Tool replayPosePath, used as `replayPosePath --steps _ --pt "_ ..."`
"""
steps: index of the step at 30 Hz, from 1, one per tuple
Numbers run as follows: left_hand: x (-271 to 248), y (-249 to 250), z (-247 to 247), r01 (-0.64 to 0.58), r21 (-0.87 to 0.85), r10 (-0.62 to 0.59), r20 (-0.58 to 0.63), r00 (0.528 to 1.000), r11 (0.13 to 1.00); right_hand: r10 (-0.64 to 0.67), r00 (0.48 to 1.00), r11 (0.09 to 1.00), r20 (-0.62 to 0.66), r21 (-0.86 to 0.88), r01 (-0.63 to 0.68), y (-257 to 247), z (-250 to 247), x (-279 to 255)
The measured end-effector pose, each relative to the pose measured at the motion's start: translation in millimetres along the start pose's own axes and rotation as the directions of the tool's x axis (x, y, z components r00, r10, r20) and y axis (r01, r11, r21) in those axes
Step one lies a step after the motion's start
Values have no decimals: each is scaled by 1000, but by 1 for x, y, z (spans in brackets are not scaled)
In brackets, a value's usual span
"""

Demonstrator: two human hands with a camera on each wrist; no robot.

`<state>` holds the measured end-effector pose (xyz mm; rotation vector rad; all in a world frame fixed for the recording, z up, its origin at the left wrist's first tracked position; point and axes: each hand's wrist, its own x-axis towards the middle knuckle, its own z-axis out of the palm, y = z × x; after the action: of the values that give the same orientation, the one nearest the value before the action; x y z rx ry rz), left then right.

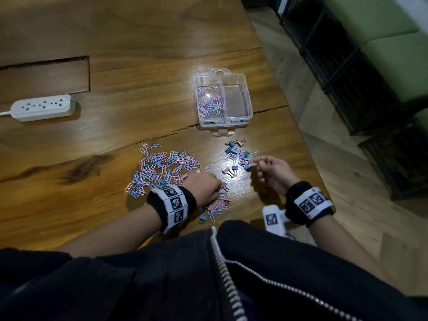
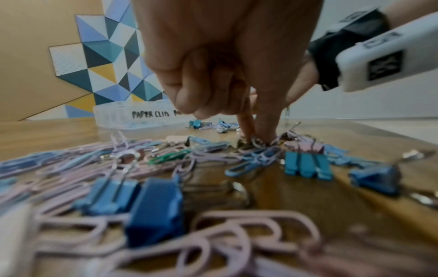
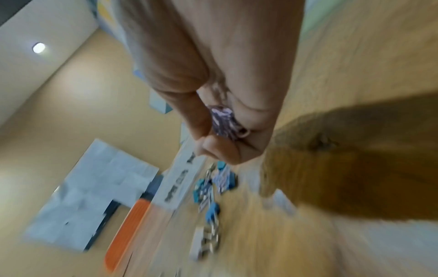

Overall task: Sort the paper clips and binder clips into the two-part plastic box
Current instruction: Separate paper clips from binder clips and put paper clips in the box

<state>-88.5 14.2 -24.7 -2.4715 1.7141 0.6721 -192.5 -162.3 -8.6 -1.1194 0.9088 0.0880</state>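
The clear two-part box [image 1: 247, 117] stands mid-table, with pink and blue paper clips [image 1: 210, 104] in its left part and nothing visible in its right part. A big heap of paper clips [image 1: 162, 167] lies in front of it at the left. Binder clips [image 1: 235, 150] lie scattered at the right. My left hand [image 1: 220, 186] reaches down into the near clips. In the left wrist view its thumb and forefinger [image 2: 257, 139] pinch the wire loop of a small binder clip [image 2: 244, 144] on the table. My right hand [image 1: 257, 163] hovers by a blue binder clip [image 1: 247, 167] and grips a bunch of pink paper clips [image 3: 222, 121].
A white power strip [image 1: 42, 107] lies at the far left, beside a rectangular recess [image 1: 44, 75] in the wooden table. The table's right edge [image 1: 308, 144] runs close to my right hand, with floor and black crates [image 1: 347, 72] beyond. More clips [image 1: 214, 210] lie near my body.
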Motion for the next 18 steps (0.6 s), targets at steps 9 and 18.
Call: replayPosePath --steps 9,18 --pt "4 -13 -7 108 -464 -71 96 993 879 -213 968 797 -133 -597 93 -24 1 30" --pt "22 -29 -40 105 -895 -63 147 987 -434 -357 933 392 36 -901 185 -16 5 32"
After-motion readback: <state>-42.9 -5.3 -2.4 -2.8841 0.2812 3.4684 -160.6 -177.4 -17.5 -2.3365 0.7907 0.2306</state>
